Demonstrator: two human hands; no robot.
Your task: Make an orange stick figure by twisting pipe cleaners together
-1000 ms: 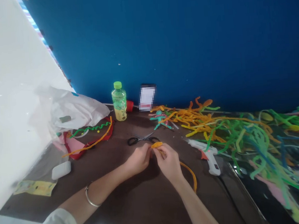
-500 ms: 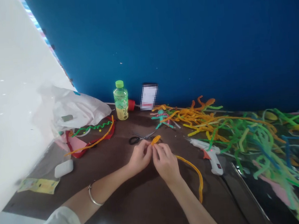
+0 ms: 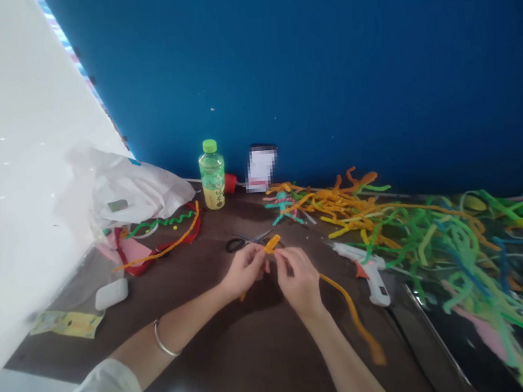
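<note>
A pipe cleaner [image 3: 272,243] is pinched tight by the fingertips of the left hand [image 3: 245,271] and right hand [image 3: 301,282] above the middle of the desk [image 3: 257,365] — only its tip seems folded so far, the long tail being left unshaped toward the near edge.
</note>
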